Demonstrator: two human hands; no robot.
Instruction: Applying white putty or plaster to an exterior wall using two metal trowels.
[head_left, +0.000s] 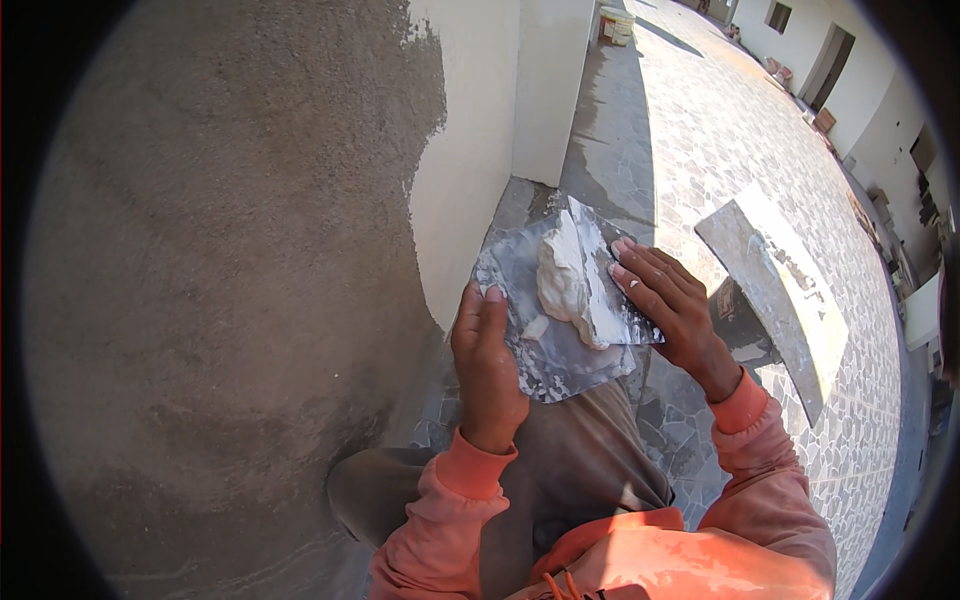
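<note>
My left hand (485,350) grips a thin flat plate (512,262) by its near left edge, thumb on top. The plate looks greyish and see-through, smeared with white. A thick lump of white putty (560,268) sits on it, with a smaller piece (536,328) beside the lump. My right hand (670,305) is closed on a flat putty blade (630,318), its fingers laid along the back. The blade's white-coated face is tilted against the lump. My right thumb is hidden behind the blade. Both tools are held above my knees.
At my left rises a rough grey cement wall (250,200), with a smooth white coat (465,150) over its far part. A white-smeared board (790,290) rests on a dark container (742,320) at right. A bucket (615,27) stands farther off on the stone-patterned floor (700,130).
</note>
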